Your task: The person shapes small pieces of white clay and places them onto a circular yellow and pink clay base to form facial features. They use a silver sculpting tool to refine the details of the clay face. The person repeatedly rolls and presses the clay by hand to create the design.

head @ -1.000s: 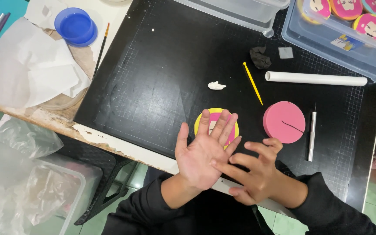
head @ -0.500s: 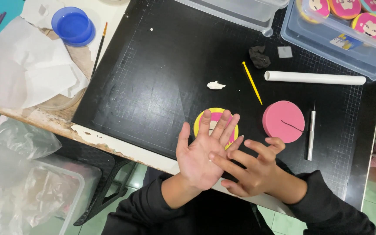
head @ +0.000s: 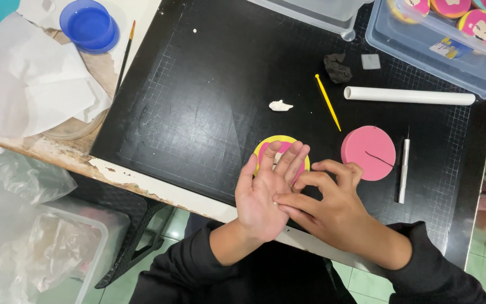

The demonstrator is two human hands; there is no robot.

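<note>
- Head view: the left hand (head: 262,200) lies flat and palm up, fingers together and stretched away from the body; it grips nothing.
- The right hand (head: 333,211) comes across from the right, fingers bent, and presses its fingertips (head: 279,198) into the left palm. Whether a small bit of clay sits under them I cannot tell.
- The two hands touch, right over left, at the near edge of the black mat (head: 209,112).
- The yellow-rimmed disc (head: 266,147) lies just beyond the left fingertips, partly hidden under them; the left hand is nearer to it.
- The pink disc (head: 368,153) lies just beyond the right hand, a little to its right.
- The white clay bit (head: 280,105) sits farther out, straight ahead of the left hand.
- The yellow stick (head: 328,102) lies beyond the hands, its long axis slanting away and leftward.
</note>
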